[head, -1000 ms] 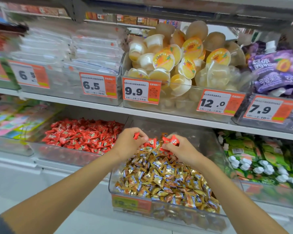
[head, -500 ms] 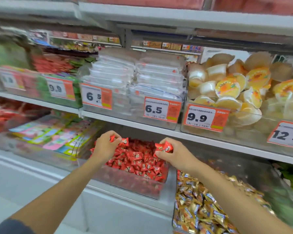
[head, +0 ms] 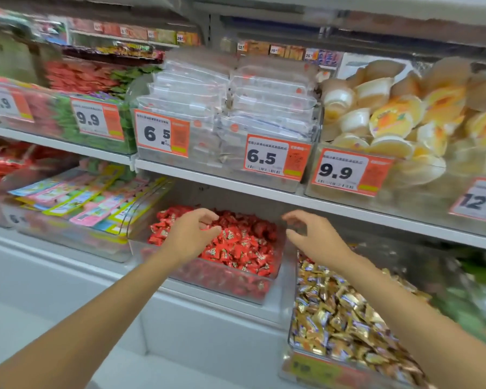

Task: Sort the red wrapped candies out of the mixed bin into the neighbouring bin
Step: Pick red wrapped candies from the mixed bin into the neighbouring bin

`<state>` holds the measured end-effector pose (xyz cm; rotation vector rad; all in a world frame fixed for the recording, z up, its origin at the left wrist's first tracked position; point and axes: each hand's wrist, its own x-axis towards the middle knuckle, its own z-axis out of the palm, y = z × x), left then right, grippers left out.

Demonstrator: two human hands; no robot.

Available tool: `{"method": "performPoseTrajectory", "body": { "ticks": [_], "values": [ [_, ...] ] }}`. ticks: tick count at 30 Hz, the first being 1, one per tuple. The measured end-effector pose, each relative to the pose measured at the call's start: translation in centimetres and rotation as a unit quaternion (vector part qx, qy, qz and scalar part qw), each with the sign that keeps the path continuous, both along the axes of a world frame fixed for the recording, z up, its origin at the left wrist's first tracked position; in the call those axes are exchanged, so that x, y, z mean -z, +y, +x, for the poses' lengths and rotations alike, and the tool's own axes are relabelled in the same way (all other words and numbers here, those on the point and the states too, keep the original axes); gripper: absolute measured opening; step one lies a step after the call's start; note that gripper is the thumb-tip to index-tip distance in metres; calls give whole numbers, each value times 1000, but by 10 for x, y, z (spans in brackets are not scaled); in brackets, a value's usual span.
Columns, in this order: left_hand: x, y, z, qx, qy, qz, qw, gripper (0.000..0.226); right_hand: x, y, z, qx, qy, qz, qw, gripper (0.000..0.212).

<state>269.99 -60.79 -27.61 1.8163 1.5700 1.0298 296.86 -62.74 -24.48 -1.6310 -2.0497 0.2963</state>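
Note:
A clear bin (head: 216,284) on the lower shelf is filled with red wrapped candies (head: 242,245). To its right stands the mixed bin (head: 314,366), heaped with gold wrapped candies (head: 337,313). My left hand (head: 191,234) hovers over the red candies with its fingers spread and nothing in it. My right hand (head: 312,234) is above the right wall of the red bin, fingers also apart and empty.
The shelf above carries bins of clear packets (head: 225,108) and jelly cups (head: 390,113) with orange price tags (head: 275,158). Colourful flat packs (head: 84,197) lie in the bin to the left. Green packs (head: 474,290) sit at the far right.
Both hands held red candies half a second ago; now their fingers are apart and empty over the red bin. The view has shifted further left from the mixed bin.

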Motion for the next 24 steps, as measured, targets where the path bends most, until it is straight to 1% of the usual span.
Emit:
{"method": "performPoseTrajectory", "body": {
  "ticks": [3, 5, 9, 11, 12, 14, 15, 16, 18, 20, 21, 24],
  "values": [
    [-5, -22, 46, 53, -61, -17, 997, 14, 5, -31, 57, 57, 7, -19, 998, 27],
    [-5, -31, 74, 76, -64, -23, 995, 16, 13, -37, 82, 78, 4, -38, 996, 26],
    [-2, -38, 117, 94, -53, -43, 993, 34, 37, -16, 78, 56, 3, -70, 996, 29],
    [2, -39, 128, 95, -23, -47, 994, 45, 52, 5, 63, 47, -29, -86, 995, 34],
    [4, -38, 130, 94, -11, -44, 995, 48, 60, 16, 58, 48, -61, -96, 992, 36],
    [9, -34, 130, 96, -15, -48, 994, 50, 75, 33, 58, 45, -161, -114, 979, 37],
    [11, -32, 129, 99, -22, -53, 993, 50, 80, 38, 62, 39, -195, -120, 973, 36],
    [13, -30, 129, 101, -30, -56, 993, 50, 83, 41, 67, 33, -206, -125, 970, 34],
    [19, -25, 130, 101, -48, -57, 992, 51, 83, 41, 79, 19, -187, -131, 973, 28],
    [25, -22, 132, 101, -65, -61, 991, 51, 74, 32, 92, 5, -150, -147, 978, 18],
    [27, -20, 133, 103, -67, -64, 990, 52, 69, 25, 100, 4, -117, -152, 981, 14],
    [31, -15, 134, 107, -72, -72, 989, 53, 49, 2, 120, 20, 13, -156, 988, 12]
  ]
}}
